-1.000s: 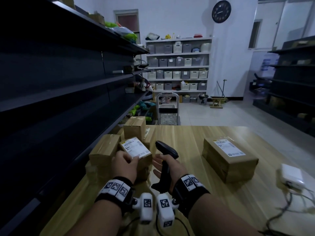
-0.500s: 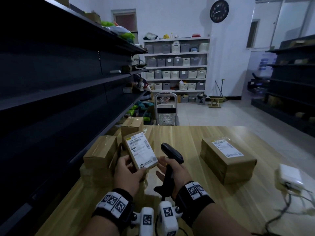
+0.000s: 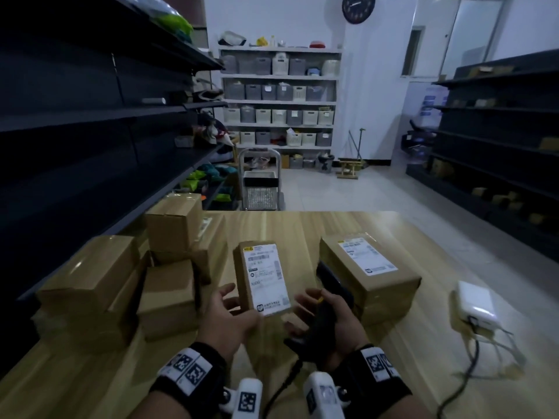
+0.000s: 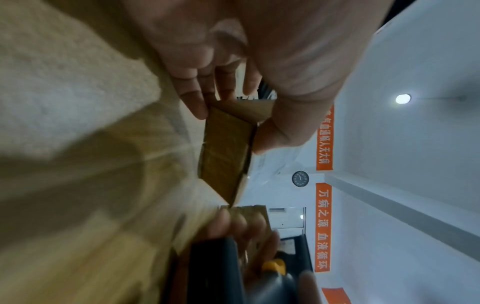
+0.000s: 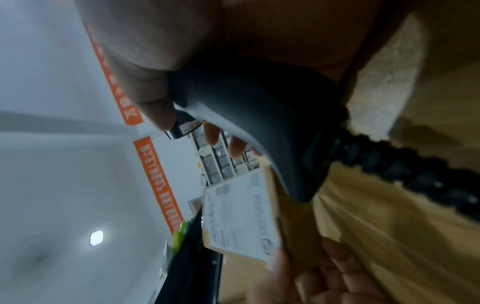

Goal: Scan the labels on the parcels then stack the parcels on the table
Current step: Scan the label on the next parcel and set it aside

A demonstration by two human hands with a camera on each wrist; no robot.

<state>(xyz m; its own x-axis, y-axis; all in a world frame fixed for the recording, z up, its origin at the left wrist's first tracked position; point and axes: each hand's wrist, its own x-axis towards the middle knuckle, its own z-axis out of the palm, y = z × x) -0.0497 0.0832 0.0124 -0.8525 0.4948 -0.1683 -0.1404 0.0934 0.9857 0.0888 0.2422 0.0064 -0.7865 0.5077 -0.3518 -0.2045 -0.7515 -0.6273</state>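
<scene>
While the left hand (image 3: 230, 319) pinches a small cardboard parcel (image 3: 262, 279) at its near end, thumb on one side and fingers on the other, the parcel stands tilted at the centre of the head view with its white shipping label (image 3: 265, 278) facing the camera. Just right of it the right hand (image 3: 329, 316) is wrapped around the grip of a black barcode scanner (image 3: 331, 285), whose head rises beside the parcel. A larger labelled parcel (image 3: 367, 273) lies on the wooden tabletop (image 3: 423, 373) at centre right, and a heap of plain brown boxes (image 3: 127, 282) fills the left of the frame. Only the left wrist view shows the parcel's unlabelled brown underside (image 4: 226, 152) and the scanner's yellow trigger (image 4: 274, 265) at the bottom. Only the right wrist view shows the scanner's coiled cable (image 5: 405, 164) trailing to the right edge, with the label (image 5: 241, 214) below the handle.
</scene>
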